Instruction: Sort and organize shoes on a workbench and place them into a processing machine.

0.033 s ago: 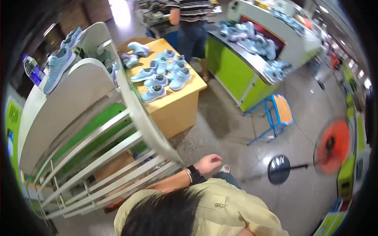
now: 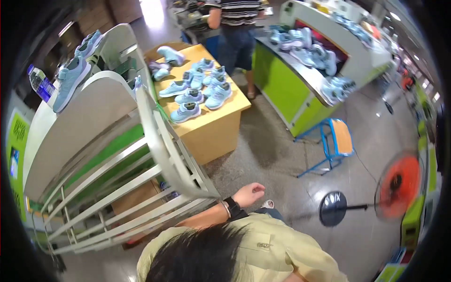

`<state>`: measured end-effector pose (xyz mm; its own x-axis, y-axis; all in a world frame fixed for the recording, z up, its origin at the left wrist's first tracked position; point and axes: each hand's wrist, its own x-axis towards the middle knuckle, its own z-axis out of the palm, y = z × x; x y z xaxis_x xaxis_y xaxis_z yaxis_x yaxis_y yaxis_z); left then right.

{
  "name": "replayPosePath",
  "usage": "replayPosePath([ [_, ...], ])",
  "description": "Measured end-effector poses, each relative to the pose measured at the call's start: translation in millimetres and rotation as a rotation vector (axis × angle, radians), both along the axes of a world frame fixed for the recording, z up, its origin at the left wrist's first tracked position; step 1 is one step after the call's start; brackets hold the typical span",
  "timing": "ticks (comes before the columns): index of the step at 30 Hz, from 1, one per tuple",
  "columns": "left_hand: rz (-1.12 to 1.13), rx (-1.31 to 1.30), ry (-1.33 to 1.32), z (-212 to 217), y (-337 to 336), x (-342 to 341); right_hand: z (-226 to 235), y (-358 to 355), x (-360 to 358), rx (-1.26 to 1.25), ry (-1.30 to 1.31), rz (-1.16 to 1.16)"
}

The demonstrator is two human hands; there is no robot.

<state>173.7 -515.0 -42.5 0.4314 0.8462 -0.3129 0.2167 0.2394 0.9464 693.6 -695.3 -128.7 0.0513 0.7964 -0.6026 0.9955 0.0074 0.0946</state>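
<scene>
My left hand point(image 2: 249, 195), with a black band and a bangle at the wrist, hangs over the floor beside the end of the pale metal rack point(image 2: 159, 174). Its fingers are loosely curled in, and nothing shows in them. My right hand is out of view; only a bit of the right arm shows at the lower edge. Beyond the rack, several light blue sneakers point(image 2: 190, 96) stand on a yellow wooden table point(image 2: 211, 141). More sneakers point(image 2: 70, 82) rest on top of the white curved panel point(image 2: 89, 101) at the left, next to a purple-labelled bottle point(image 2: 40, 84).
A person in a striped shirt point(image 2: 239, 14) stands behind the table. At the right is a green workbench point(image 2: 277, 84) loaded with sneakers. A blue-framed stool point(image 2: 340, 136) stands before it. Nearer, a floor fan point(image 2: 397, 181) with an orange centre has a round black base point(image 2: 332, 209).
The view has shifted slightly, so the table, workbench and stool appear a little farther right. My left hand keeps almost the same place and curl.
</scene>
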Motion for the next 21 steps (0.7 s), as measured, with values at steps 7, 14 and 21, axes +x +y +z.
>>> replayPosePath([
  [7,0.603,-0.093,-0.210,29.9,120.8,3.1,47.6,517.3,-37.4,0.241,0.299,0.245],
  [14,1.140,0.210,0.012,44.5,263.2,-29.7,201.6,718.8,-405.1,0.215,0.894,0.735],
  [21,1.158,0.326,0.556,50.1,344.7,-80.7,183.6,768.2,-495.9,-0.068,1.198,1.012],
])
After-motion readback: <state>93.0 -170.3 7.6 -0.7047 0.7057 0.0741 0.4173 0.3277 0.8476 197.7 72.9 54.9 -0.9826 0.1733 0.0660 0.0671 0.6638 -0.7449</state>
